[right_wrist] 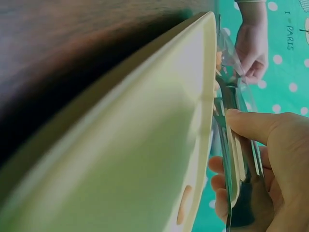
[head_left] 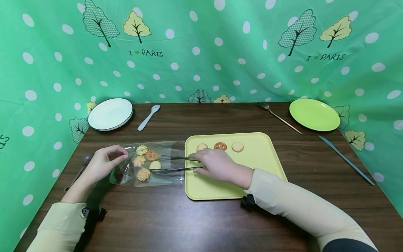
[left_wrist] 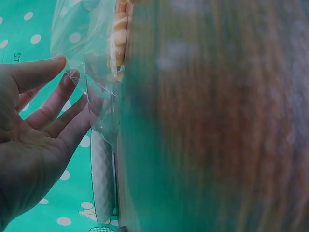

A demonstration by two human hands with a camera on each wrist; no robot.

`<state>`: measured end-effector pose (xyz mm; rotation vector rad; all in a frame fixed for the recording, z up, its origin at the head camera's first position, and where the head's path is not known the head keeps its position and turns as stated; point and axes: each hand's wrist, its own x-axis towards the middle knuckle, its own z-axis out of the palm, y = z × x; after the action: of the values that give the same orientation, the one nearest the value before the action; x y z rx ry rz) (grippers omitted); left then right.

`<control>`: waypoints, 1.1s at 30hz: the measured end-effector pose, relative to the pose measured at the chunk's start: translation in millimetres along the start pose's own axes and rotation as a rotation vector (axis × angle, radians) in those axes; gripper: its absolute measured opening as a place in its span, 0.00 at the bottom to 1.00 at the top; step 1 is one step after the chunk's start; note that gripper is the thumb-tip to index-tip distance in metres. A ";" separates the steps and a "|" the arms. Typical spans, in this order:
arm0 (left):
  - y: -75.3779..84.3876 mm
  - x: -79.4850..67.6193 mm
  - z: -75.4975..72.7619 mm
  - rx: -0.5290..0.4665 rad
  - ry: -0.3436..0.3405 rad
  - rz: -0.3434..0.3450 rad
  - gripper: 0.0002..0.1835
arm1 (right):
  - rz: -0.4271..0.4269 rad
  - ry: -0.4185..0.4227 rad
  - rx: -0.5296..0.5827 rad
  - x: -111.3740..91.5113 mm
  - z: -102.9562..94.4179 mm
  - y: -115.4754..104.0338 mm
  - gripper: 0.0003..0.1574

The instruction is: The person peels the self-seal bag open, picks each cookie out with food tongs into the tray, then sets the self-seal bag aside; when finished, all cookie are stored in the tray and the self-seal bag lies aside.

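Note:
A clear plastic bag (head_left: 172, 179) lies on the table with several cookies (head_left: 143, 174) inside, some piped swirls, one pretzel-shaped and one pale and round. My left hand (head_left: 105, 162) pinches the bag's left end between thumb and fingertips. In my right hand (head_left: 218, 164) are metal tongs (right_wrist: 229, 99), gripped between thumb and fingers. Their arms reach left over the tray's edge into the bag, the near tip beside the pale round cookie (head_left: 155, 165). Under the right hand is a yellow tray (head_left: 252, 175). A pretzel-shaped cookie (head_left: 220, 145) and two round cookies (head_left: 237, 147) form a row on it.
White plates (head_left: 110, 113) and a pale spoon (head_left: 149, 118) sit at the back left. A green plate (head_left: 315, 114), copper-coloured fork (head_left: 280, 119) and blue knife (head_left: 346, 160) occupy the right side. A dark spoon (head_left: 86, 159) lies partly behind the left forearm.

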<state>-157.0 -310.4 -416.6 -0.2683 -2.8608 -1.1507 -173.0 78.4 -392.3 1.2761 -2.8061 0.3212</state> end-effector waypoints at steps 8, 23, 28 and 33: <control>2.5 -1.5 -1.1 -0.011 -0.001 -0.004 0.07 | -0.013 -0.014 0.014 8.9 4.1 -5.6 0.26; 1.9 -0.9 -2.6 -0.009 -0.006 -0.003 0.07 | 0.042 0.034 0.070 -16.9 -9.5 6.2 0.26; -0.3 -0.3 -2.6 0.002 0.001 -0.005 0.06 | 0.084 0.086 0.067 -41.1 -20.3 15.9 0.26; 0.9 -0.4 -2.1 -0.007 0.000 0.005 0.06 | 0.132 0.130 0.057 -69.3 -29.6 25.2 0.27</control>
<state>-156.5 -311.3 -414.5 -0.2757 -2.8543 -1.1606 -147.5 152.0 -376.2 1.0399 -2.7946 0.4752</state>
